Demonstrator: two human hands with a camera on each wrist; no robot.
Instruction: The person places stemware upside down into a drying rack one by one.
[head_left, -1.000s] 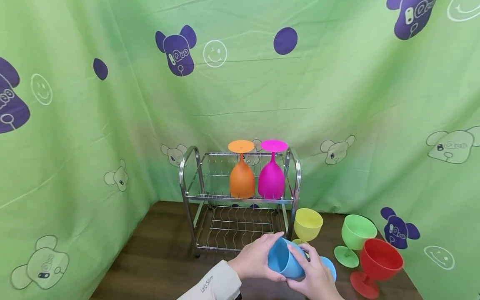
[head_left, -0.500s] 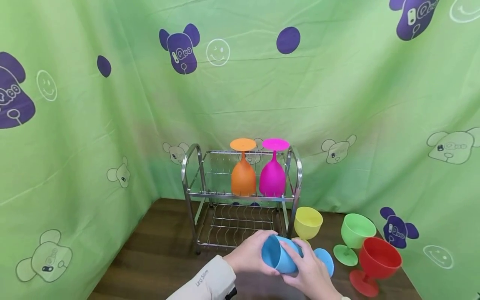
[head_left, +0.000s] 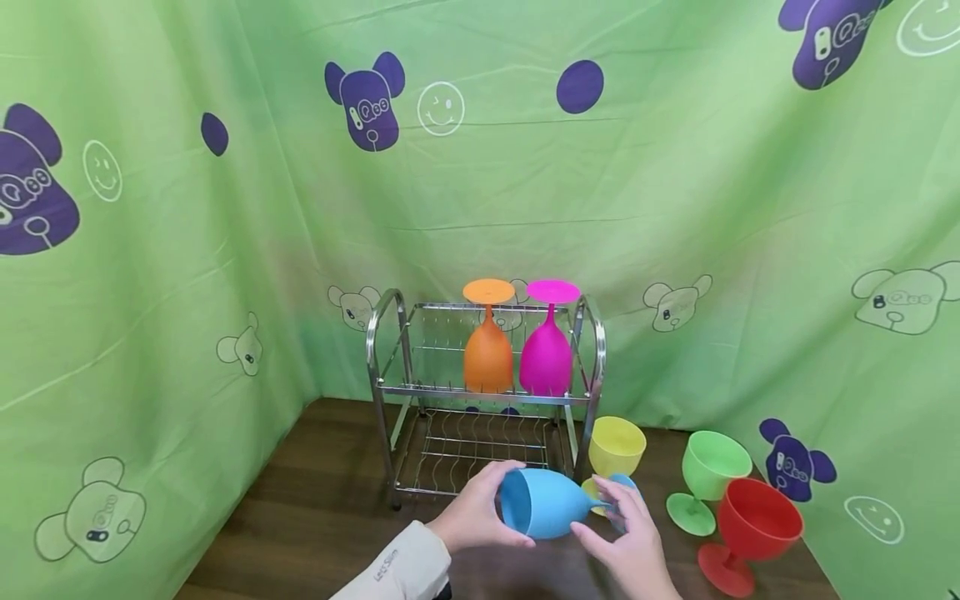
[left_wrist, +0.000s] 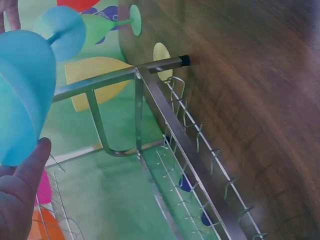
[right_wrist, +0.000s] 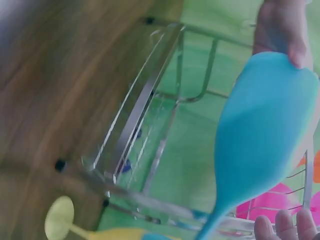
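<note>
A blue plastic goblet (head_left: 551,504) lies on its side in the air in front of the rack, its mouth to the left. My left hand (head_left: 480,517) grips the bowl near the rim, thumb below and fingers above. In the left wrist view, a finger (left_wrist: 32,167) touches the bowl's edge. My right hand (head_left: 626,537) is around the stem end, thumb and fingers spread apart. In the right wrist view its fingertips (right_wrist: 285,225) stand off beside the thin stem (right_wrist: 212,220). The goblet's foot (head_left: 622,483) is partly behind the right hand.
A two-tier metal dish rack (head_left: 480,396) holds upside-down orange (head_left: 488,358) and magenta (head_left: 546,358) goblets on top. Yellow (head_left: 617,446), green (head_left: 716,467) and red (head_left: 759,517) goblets stand upright on the wooden table (head_left: 277,500) to the right. A green printed curtain (head_left: 480,192) surrounds the table.
The blue goblet has turned from facing me to lying sideways and moved left. My right hand has slid off the bowl toward the stem; my left hand has kept its grip.
</note>
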